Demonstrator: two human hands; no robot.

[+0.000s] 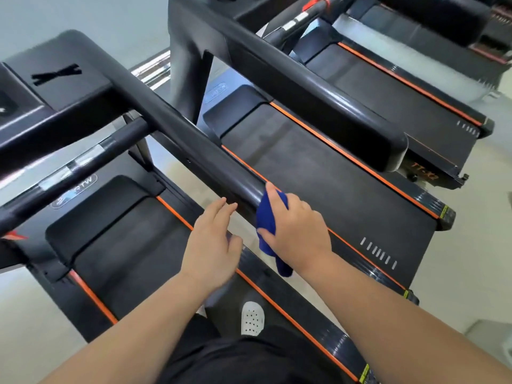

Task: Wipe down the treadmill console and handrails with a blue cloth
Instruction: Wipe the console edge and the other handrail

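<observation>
Where both bare forearms reach up from the bottom edge, a white shoe (252,318) with small holes stands on the near treadmill's deck, beside its orange-edged belt (124,245). Above the shoe, the left hand (213,239) is held wide, palm down with its fingers loosely straight and a little spread. The tips lie at the near side of the handrail (194,145); whether they touch it cannot be told. Just to the right, the right hand (293,228) grips the blue cloth (267,217), with the thumb on the near side and the fingers curled over the top, bunching it against the lower end of the same rail. A tail of the cloth hangs down below the wrist.

This black, glossy rail runs up and to the left from the cloth to the console (55,87), which sits at the upper left with a black cross-shaped mark on its flat top. A thinner bar (83,167) with silvery patches crosses below the console.

Beyond the rail lies a second treadmill (318,173) with orange strips along its belt and a broad black rail of its own. A third treadmill (401,87) stands farther off at the upper right, on a pale floor (471,273).
</observation>
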